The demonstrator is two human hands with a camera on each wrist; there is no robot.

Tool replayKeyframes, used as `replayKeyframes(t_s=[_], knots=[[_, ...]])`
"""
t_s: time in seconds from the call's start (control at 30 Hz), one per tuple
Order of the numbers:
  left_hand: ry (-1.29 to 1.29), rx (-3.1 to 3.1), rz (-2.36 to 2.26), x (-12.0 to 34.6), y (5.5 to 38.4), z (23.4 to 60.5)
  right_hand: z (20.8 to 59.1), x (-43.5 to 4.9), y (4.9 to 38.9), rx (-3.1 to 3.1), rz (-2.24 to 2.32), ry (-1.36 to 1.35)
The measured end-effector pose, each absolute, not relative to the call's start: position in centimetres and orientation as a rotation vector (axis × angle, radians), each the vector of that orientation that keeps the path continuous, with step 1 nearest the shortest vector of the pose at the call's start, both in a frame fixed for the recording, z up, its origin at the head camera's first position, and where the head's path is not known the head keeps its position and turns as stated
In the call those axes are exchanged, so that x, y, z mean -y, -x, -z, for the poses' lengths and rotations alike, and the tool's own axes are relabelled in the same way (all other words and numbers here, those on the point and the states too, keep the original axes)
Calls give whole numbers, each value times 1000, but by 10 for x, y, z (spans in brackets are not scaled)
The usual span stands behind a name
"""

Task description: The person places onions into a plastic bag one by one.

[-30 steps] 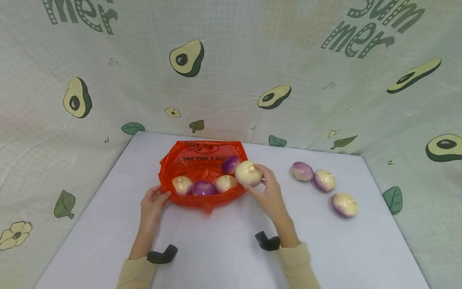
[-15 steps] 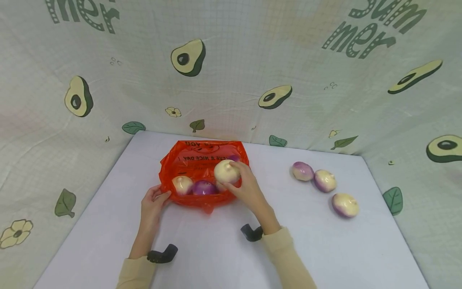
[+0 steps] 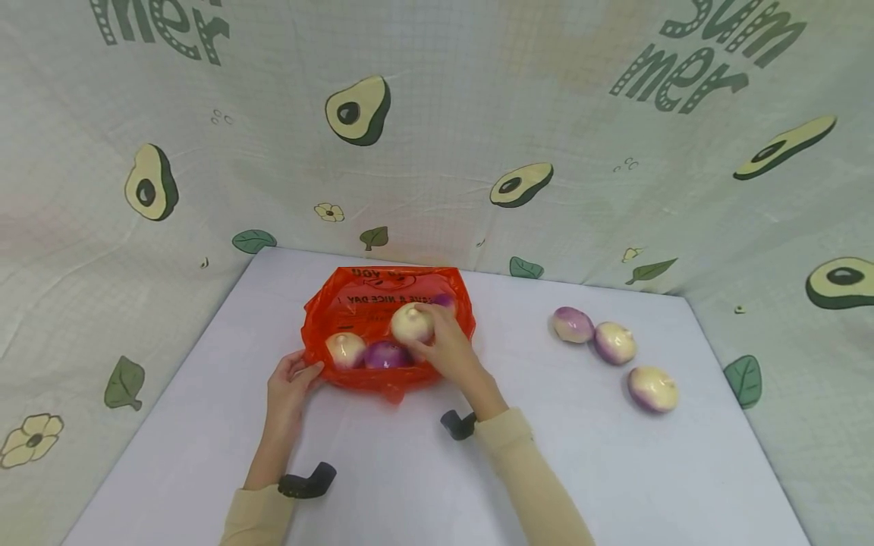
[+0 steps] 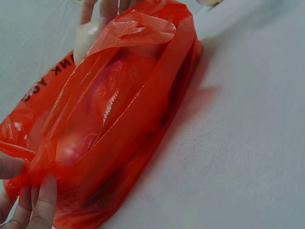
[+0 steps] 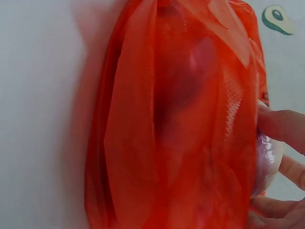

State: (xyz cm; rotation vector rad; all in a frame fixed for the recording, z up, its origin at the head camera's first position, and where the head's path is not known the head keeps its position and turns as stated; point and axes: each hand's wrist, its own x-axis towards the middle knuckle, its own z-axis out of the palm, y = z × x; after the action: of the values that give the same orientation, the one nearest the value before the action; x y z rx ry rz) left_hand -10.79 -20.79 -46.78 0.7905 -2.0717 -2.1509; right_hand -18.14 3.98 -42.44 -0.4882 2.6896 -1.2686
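Note:
A red plastic bag (image 3: 365, 379) with printed lettering lies mouth open on the table. My left hand (image 3: 290, 379) pinches its left edge between thumb and fingers, as the left wrist view also shows. My right hand (image 3: 449, 345) holds a whitish turnip (image 3: 412, 324) by its sides, over the bag's mouth. In the right wrist view this turnip (image 5: 268, 155) shows purple below its pale part. Inside the bag sit a cream turnip (image 3: 345, 350), a purple turnip (image 3: 386, 355) and, at the back right, another purple one partly covered by my right hand.
To the right on the white table (image 3: 601, 485) lie three loose turnips: a mauve one (image 3: 573, 324), a cream-and-purple one (image 3: 614, 343) and a nearer one (image 3: 653, 389). A cloth printed with avocados (image 3: 358, 111) hangs behind and at both sides. Black mounts sit on both wrists.
My right hand has carried the turnip leftward from the bag's right edge to over its middle, covering a cream turnip inside. My left hand keeps its hold on the bag.

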Motion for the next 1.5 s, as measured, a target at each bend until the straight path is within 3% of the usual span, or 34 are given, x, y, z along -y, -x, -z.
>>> replayKeyframes(t_s=[1.5], knots=[[-780,2072,2163,205,107,470,445,-24,190,-2834,857,364]])
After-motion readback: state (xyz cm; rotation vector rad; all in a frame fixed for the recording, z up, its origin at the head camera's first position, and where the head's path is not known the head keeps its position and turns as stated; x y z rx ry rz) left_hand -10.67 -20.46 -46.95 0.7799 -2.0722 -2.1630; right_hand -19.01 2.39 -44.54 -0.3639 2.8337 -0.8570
